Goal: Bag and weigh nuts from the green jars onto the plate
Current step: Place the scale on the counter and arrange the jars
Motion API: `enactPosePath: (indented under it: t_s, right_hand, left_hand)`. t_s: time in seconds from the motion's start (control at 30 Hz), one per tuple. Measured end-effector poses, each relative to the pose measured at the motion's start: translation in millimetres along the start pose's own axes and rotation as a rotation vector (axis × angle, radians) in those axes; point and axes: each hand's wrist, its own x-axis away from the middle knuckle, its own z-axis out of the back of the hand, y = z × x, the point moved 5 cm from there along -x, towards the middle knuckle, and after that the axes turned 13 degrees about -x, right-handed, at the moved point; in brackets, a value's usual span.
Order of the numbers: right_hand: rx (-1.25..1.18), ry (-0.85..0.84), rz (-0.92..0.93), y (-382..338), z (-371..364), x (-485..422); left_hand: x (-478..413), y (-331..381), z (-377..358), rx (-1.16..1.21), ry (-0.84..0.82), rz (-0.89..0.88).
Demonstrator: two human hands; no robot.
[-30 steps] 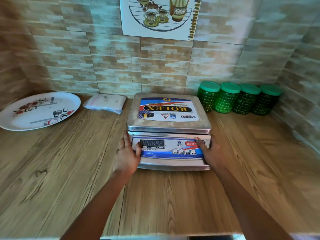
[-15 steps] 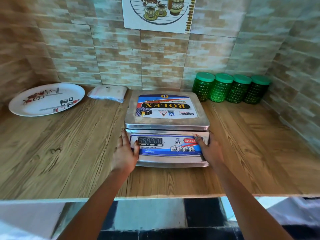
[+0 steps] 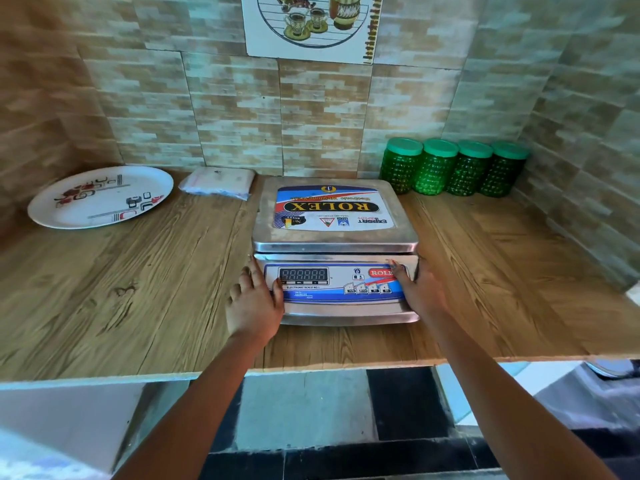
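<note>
Wood-grain boards are forming the counter [image 3: 138, 289], which is sitting in a corner of brick-patterned wall tiles, with a picture tile of cups and a pot [image 3: 311, 22] hanging on the back wall. A steel weighing scale [image 3: 332, 216] is standing in the middle of the counter, its platform carrying a blue and white label and its front display [image 3: 303, 274] showing a row of lit digits.

The person's left grip [image 3: 254, 303] is resting at the scale's front left corner. Its fingers [image 3: 250, 271] are lying fairly straight along the left side, and its thumb is pressing on the front panel just beside the display. It is not curling round anything. The right grip [image 3: 420, 292] is lying against the front right corner with one digit stretching over the panel's red badge. Its other fingers are hiding round the right side, so I cannot tell how far it is closing.

Four green jars [image 3: 436, 171] are standing in a touching row against the back wall, just right of the scale, all with their lids on. What they are holding cannot be made out. The plate [image 3: 100, 197], white with a red and black pattern, is lying at the far left, well apart from the jars. A packet of clear bags [image 3: 218, 181] is lying between the plate and the scale. Dark and pale floor tiles [image 3: 405, 403] are showing below the counter edge.
</note>
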Motion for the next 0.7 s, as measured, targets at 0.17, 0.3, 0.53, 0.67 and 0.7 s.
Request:
enactPosePath:
  t_s: [0.17, 0.3, 0.53, 0.67, 0.7]
  right_hand:
    - [0.312, 0.100, 0.190, -12.6, 11.5, 18.6]
    - [0.406, 0.175, 0.415, -24.8, 24.4, 28.7]
    - [0.478, 0.159, 0.642, -38.5, 40.8, 42.1]
    - [0.527, 0.158, 0.645, -29.6, 55.6, 30.5]
    - [0.528, 0.170, 0.655, -27.2, 62.9, 25.5]
  left_hand:
    - [20.9, 17.0, -1.8, -0.111, 0.070, -0.076]
    - [34.7, 52.1, 10.0, -0.079, 0.238, -0.224]
    - [39.9, 113.4, 29.2, -0.082, 0.356, -0.474]
    - [36.0, 152.0, 28.2, -0.103, 0.367, -0.570]
    - [34.0, 164.3, 27.0, -0.106, 0.366, -0.592]
